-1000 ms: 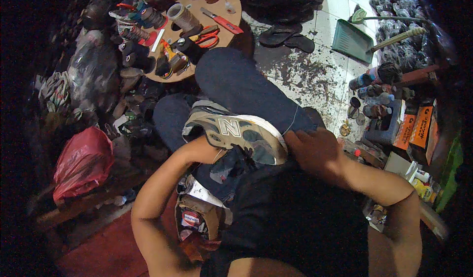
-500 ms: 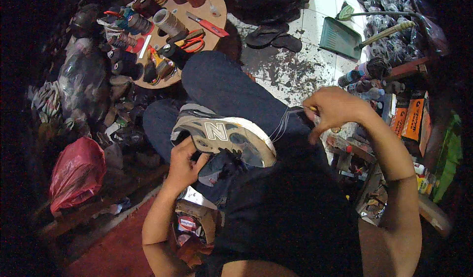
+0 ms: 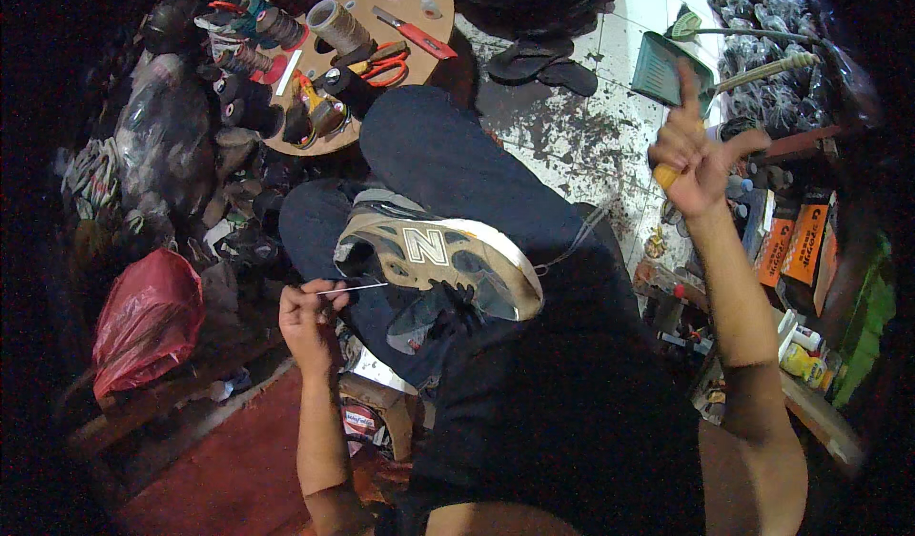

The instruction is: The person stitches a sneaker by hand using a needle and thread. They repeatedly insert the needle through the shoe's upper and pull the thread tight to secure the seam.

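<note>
A beige and grey sneaker (image 3: 448,250) lies on its side across my dark-trousered lap, its sole edge facing away and its opening to the left. Beside that opening, my left hand (image 3: 310,322) pinches a thin pale strand (image 3: 367,287), thread or needle, which reaches to the shoe's edge. Raised at the right, away from the shoe, my right hand (image 3: 701,169) has its index finger and thumb stretched out. Its other fingers curl round a small yellow-orange object (image 3: 666,176), mostly hidden. Loose grey thread (image 3: 577,241) hangs off the sole near the toe.
A round wooden board (image 3: 434,2) holds thread spools, orange-handled scissors (image 3: 388,64) and a red cutter (image 3: 427,40). Black sandals (image 3: 543,64) and a green dustpan (image 3: 667,64) are on the stained tiles. Bagged items crowd the left; boxes (image 3: 805,241) and bottles stand right.
My left hand has come out of the shoe opening, now with the pale strand. My right hand has risen away from the thread by the toe and extended its index finger.
</note>
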The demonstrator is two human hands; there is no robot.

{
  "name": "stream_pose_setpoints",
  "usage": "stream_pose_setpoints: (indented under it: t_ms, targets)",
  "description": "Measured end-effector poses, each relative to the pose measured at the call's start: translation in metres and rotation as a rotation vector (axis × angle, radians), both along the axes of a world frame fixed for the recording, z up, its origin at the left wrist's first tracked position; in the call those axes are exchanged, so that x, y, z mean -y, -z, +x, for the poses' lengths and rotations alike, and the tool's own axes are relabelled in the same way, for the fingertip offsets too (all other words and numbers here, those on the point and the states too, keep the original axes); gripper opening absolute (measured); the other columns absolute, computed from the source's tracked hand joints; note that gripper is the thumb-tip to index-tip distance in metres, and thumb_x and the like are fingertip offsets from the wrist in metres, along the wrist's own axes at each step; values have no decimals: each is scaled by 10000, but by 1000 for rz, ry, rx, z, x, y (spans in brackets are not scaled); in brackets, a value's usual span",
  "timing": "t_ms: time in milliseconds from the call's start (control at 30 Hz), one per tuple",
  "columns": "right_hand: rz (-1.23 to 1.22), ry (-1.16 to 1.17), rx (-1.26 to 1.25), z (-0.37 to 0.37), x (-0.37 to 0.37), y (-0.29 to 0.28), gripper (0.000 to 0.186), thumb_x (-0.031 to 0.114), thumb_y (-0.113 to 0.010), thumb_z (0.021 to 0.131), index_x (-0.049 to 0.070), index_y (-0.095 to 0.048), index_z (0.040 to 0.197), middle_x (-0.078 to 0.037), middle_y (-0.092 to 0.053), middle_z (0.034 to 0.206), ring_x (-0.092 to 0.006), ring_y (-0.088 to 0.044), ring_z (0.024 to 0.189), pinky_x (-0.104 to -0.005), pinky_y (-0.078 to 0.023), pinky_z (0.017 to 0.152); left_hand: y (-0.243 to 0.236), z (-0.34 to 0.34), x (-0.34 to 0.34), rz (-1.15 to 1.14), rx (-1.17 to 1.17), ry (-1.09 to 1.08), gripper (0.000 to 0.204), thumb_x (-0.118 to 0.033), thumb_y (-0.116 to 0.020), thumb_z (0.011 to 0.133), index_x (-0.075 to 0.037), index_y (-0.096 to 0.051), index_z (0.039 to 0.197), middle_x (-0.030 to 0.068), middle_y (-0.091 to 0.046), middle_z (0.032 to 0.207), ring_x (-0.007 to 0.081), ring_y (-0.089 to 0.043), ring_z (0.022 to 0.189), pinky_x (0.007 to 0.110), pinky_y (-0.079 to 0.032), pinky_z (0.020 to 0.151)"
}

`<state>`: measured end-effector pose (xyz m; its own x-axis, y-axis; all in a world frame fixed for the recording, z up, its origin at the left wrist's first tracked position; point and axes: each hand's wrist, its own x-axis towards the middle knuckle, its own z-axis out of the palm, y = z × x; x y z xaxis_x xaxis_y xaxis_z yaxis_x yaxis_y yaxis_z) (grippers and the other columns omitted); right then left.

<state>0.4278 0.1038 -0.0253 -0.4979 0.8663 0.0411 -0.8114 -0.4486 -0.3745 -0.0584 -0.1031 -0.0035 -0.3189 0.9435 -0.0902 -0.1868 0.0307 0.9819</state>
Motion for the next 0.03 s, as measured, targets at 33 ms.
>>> stream_pose_setpoints:
  t_ms: [33]
  targets:
    - [4, -1, -3, 0, -2, 2, 807, 485, -740, 890, 129, -344, 1496, 60, -376, 692, -60, -395, 596, -247, -368, 605, 3, 0, 1, -40, 159, -135, 183, -196, -653, 1028, -83, -511, 1004, 151, -694, 1130, 364, -700, 1074, 539, -585, 951]
